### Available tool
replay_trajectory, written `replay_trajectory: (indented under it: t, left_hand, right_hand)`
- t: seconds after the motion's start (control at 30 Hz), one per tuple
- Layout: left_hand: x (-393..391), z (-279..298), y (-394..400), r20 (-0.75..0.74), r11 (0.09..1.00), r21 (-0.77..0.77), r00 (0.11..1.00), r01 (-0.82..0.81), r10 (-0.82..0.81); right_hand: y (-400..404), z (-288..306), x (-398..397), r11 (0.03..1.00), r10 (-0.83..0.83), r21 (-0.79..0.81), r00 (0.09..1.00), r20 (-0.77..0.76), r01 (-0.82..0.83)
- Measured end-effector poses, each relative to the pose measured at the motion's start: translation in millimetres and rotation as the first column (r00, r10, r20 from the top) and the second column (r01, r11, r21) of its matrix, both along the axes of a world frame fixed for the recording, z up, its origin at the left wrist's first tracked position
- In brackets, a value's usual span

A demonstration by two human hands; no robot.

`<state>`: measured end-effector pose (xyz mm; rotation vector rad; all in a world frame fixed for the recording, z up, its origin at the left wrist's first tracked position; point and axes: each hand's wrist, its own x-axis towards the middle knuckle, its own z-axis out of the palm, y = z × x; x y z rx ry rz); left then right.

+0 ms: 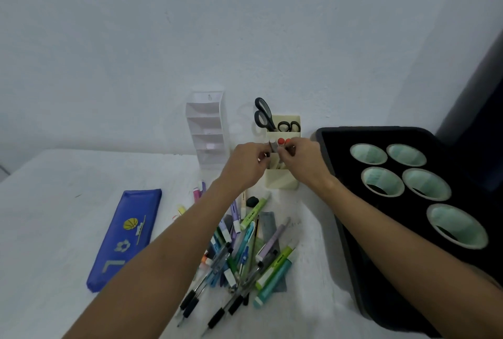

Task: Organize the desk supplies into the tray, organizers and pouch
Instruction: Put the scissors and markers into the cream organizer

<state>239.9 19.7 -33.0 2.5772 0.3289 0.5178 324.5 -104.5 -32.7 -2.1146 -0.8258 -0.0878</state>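
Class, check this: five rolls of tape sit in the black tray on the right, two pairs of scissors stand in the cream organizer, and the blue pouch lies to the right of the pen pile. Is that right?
Not quite. The head view shows the blue pouch lying to the left of the pen pile, not the right. The rest holds: five rolls of tape in the black tray, two pairs of scissors in the cream organizer.

Plain pale wall (245, 26) behind white table (54, 202) w/ dark panel (479, 80) at right, dim even light.

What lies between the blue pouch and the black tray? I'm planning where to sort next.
In the head view, the pile of pens and markers lies between the blue pouch and the black tray.
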Motion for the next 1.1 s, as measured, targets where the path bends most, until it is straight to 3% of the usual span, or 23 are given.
replay_trajectory:
  t: [0.13, 0.33, 0.53, 0.93, 1.1]
  left_hand:
    - [1, -2, -1, 0.039, 0.999, -0.04, 0.999, -0.024, 0.026]
    - [-2, -9, 0, 0.029, 0.999, -0.009, 0.999, -0.044, 0.044]
    - [-7, -5, -2, 0.07, 0.997, 0.07, 0.997, -0.034, 0.029]
    - [-10, -7, -2, -0.029, 0.998, 0.04, 0.998, -0.052, 0.053]
    - [-9, -8, -3, -0.029, 0.999, 0.031, 0.999, -0.04, 0.041]
  right_hand:
    - [2, 0, -5, 0.999, 0.021, 0.04, 0.999, 0.04, -0.022]
    - [-4, -6, -5, 0.996, 0.08, -0.029, 0.997, 0.023, -0.079]
    - [-7, -3, -4, 0.994, 0.084, -0.089, 0.977, 0.197, -0.067]
    - [-8, -4, -16, 0.963, 0.177, -0.215, 0.982, 0.06, -0.16]
    - [-6, -6, -16, 0.973, 0.156, -0.182, 0.987, 0.043, -0.146]
